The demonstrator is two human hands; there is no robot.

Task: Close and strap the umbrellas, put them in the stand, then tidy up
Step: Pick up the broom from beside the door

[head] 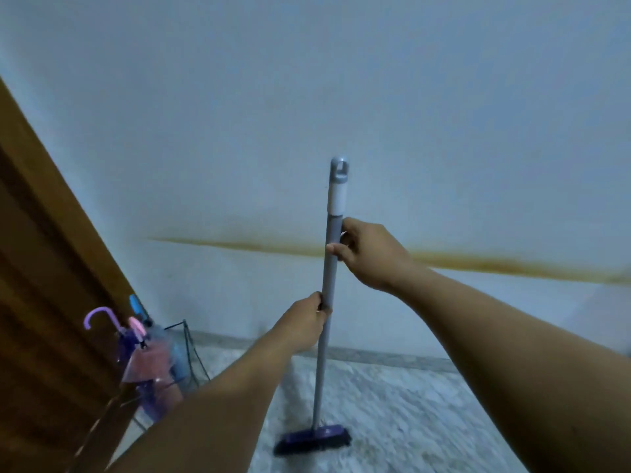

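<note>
A broom with a long grey handle point(327, 353) stands nearly upright in front of me. Its purple head with dark bristles point(312, 440) rests on the pale marbled floor. My right hand point(370, 254) grips the handle high up, just under the white collar. My left hand point(302, 324) grips it lower down. At the lower left a black wire stand point(191, 349) holds closed umbrellas: a purple one with a curved lilac handle point(99, 317), a pink one point(146, 361) and a blue one point(138, 303).
A brown wooden door point(44, 285) fills the left edge, right beside the stand. A white wall point(341, 97) with a long brownish stain point(478, 262) rises straight ahead. A grey skirting strip point(392, 358) runs along the floor's far edge.
</note>
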